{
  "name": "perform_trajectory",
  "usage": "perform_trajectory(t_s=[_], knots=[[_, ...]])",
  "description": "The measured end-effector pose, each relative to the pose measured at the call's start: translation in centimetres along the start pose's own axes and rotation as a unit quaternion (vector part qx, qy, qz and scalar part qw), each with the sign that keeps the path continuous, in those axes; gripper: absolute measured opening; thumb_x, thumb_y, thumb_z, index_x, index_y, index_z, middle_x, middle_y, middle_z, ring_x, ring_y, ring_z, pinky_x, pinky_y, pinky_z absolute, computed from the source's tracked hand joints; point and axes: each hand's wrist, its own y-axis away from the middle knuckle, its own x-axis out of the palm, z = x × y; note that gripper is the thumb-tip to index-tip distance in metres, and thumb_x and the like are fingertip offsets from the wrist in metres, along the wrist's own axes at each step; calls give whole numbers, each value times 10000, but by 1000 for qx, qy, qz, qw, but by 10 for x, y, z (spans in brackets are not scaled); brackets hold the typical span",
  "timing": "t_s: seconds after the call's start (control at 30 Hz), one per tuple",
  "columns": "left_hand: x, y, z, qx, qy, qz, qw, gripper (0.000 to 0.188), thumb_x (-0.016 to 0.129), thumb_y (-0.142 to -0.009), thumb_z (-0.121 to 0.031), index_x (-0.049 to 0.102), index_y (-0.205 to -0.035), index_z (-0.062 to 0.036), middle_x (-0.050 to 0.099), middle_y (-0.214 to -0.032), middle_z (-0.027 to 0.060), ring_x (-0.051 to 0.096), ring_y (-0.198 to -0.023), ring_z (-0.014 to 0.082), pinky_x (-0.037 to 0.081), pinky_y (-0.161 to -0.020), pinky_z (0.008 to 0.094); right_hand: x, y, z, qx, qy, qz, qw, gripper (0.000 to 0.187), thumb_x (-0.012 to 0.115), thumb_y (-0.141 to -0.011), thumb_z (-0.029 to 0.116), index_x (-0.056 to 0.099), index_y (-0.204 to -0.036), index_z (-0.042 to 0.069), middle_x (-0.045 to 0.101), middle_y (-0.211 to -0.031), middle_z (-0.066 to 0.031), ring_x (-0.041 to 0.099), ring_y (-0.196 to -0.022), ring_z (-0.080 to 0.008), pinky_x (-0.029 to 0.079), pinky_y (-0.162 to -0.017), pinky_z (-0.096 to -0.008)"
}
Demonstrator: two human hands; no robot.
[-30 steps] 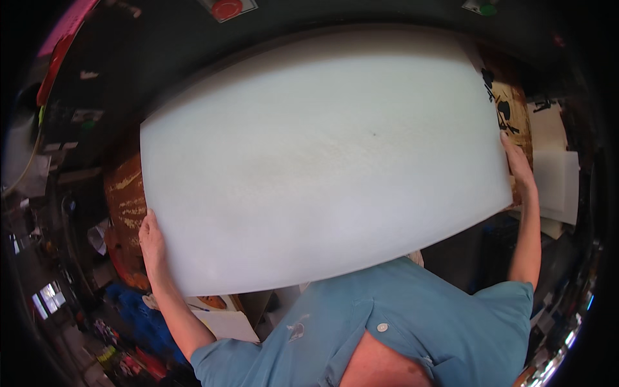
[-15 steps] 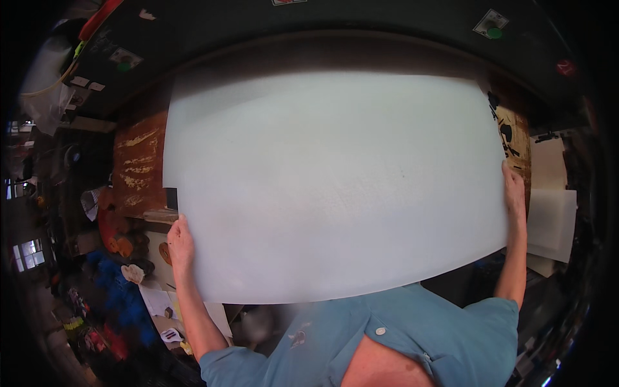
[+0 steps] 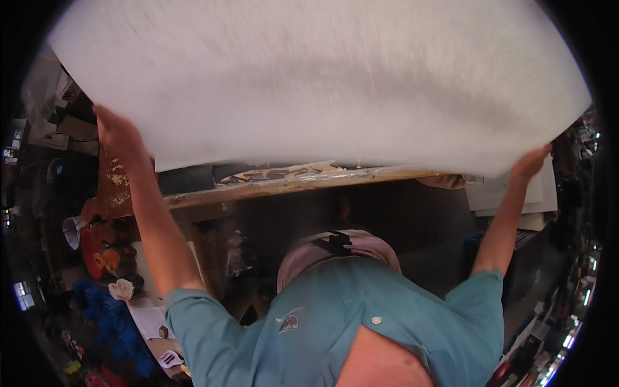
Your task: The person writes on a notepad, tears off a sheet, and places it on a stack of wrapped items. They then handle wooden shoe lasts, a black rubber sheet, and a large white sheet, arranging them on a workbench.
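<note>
A large white sheet [image 3: 335,97] is raised in front of me and fills the upper part of the view. My left hand [image 3: 120,134] is closed on its left edge, thumb side up. At the right lower corner my right hand [image 3: 532,162] grips the same sheet, its fingertips partly hidden. Below the sheet's sagging near edge shows a worn wooden bench [image 3: 296,186] with dark strips [image 3: 274,173] lying on it. The sheet hides most of the bench and what stands behind it.
Other white sheets [image 3: 545,193] are stacked to the right. On the left are a red round object [image 3: 92,246], a bunched blue heap [image 3: 109,322] and papers [image 3: 149,320] on a light surface. A dark opening lies under the bench's front edge.
Both hands have risen, lifting the sheet up off the bench and toward my head. The bench's front edge, the dark strips and the space below it have come into view.
</note>
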Motion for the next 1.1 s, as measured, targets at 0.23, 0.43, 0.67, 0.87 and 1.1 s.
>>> perform_trajectory(t_s=[0.23, 0.43, 0.67, 0.87, 1.1], knots=[[59, 9, 3, -63, 342, -19, 938, 675, 372, -1136, -488, 426, -1591, 7, 483, -1610, 184, 529, -1415, 317, 445, -1189, 452, 75, 7, -25, 152, -426, 168, 876, 575, 387, -1135, 371, 422, -1594, 25, 486, -1621, -165, 490, -1464, -354, 392, -1241, -550], [-1, 116, 83, -228, 439, 70, 866, 659, 387, -1131, -483, 440, -1584, -8, 483, -1611, 169, 502, -1435, 314, 416, -1205, 462, 13, 96, -124, 353, -468, 211, 782, 598, 420, -1125, 385, 421, -1594, 15, 488, -1617, -175, 493, -1464, -352, 393, -1239, -529], [-53, 191, 124, -372, 506, 96, 772, 641, 404, -1124, -478, 456, -1576, -26, 483, -1613, 152, 469, -1459, 311, 382, -1224, 475, -27, 120, -154, 430, -478, 234, 729, 626, 458, -1113, 400, 420, -1595, 3, 489, -1614, -188, 496, -1464, -348, 396, -1237, -505], [-79, 260, 131, -425, 566, 105, 699, 626, 418, -1119, -473, 470, -1569, -41, 483, -1615, 136, 442, -1480, 308, 354, -1240, 486, -25, 112, -157, 454, -499, 266, 688, 653, 490, -1103, 414, 420, -1596, -7, 491, -1610, -198, 499, -1464, -345, 398, -1235, -484], [-80, 325, 64, -465, 610, 84, 636, 604, 426, -1114, -454, 484, -1563, -54, 475, -1625, 122, 399, -1510, 306, 298, -1268, 499, -20, 104, -156, 478, -511, 303, 647, 686, 528, -1091, 430, 419, -1597, -19, 492, -1607, -210, 503, -1464, -342, 400, -1233, -460]])
